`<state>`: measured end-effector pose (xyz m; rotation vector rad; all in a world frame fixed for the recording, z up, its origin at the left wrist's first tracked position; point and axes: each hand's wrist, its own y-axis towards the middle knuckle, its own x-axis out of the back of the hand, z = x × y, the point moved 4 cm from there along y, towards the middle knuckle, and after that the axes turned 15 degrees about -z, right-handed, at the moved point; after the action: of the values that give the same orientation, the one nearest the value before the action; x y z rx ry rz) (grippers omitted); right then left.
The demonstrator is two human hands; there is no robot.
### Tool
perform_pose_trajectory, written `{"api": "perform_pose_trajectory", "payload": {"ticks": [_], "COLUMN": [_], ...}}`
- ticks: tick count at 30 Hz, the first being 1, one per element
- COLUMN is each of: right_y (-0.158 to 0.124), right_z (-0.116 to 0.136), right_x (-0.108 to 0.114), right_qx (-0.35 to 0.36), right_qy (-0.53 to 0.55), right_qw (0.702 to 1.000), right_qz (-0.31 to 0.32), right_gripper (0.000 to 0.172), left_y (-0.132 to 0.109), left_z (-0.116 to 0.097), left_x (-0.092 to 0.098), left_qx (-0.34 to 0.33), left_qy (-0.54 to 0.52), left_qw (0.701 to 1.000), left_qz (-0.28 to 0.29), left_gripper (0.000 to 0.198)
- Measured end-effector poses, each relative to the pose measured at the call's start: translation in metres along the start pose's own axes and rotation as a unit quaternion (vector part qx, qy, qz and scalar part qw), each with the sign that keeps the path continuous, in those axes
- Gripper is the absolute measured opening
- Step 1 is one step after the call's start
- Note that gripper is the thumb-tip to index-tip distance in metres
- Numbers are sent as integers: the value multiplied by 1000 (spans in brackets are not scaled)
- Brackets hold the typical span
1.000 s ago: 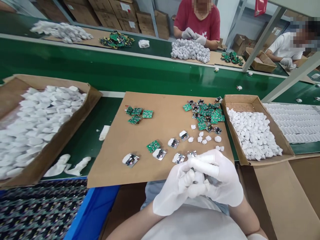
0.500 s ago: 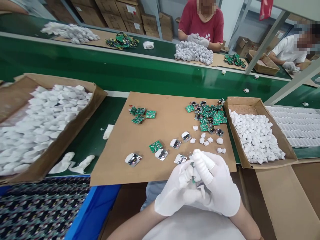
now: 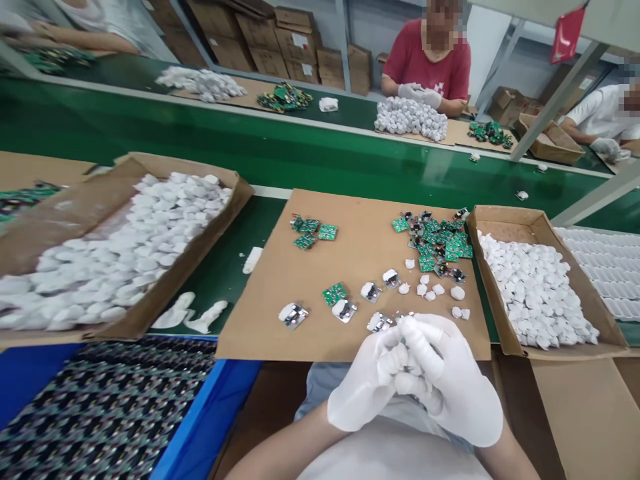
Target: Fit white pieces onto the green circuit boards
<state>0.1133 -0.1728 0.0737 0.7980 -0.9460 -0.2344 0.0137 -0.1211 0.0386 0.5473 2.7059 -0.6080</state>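
My left hand (image 3: pixel 367 383) and my right hand (image 3: pixel 453 380), both in white gloves, are closed together at the cardboard sheet's near edge. Between their fingers is a small circuit board (image 3: pixel 411 363), mostly hidden by the gloves. Just beyond my fingertips lies a board with a white piece on it (image 3: pixel 379 323). Similar boards with white tops are spread to the left, and a green board (image 3: pixel 335 293) rests among them. Loose white pieces (image 3: pixel 438 289) lie right of my hands, below a pile of green boards (image 3: pixel 440 240).
A carton of small white pieces (image 3: pixel 537 287) stands at right, a larger carton of white parts (image 3: pixel 150 233) at left. Below it sits a blue bin (image 3: pixel 187 413) full of boards. Gloves or finger covers (image 3: pixel 205 317) lie on the bench. Across the green divider, other people work.
The view has swung left, so the scene sits further right. My hands stay together, and their fingers now cover more of the board, whose green and white showed before.
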Motion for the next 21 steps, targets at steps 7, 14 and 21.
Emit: {"api": "perform_pose_trajectory", "payload": {"ticks": [7, 14, 21], "right_y": [29, 85, 38], "right_z": [-43, -72, -60], "right_x": [-44, -156, -74], "right_qx": [-123, -116, -121], "right_qy": [25, -34, -102], "right_qw": [991, 982, 986], "right_qz": [52, 142, 44], "right_gripper": [54, 29, 41], "left_y": [18, 99, 143], "left_z": [-30, -92, -107], "left_x": [69, 166, 163], "left_qx": [-142, -181, -166], "left_qy": [251, 456, 552], "left_qw": [945, 790, 750], "left_qz": [-153, -368, -326], "left_gripper": [68, 40, 14]}}
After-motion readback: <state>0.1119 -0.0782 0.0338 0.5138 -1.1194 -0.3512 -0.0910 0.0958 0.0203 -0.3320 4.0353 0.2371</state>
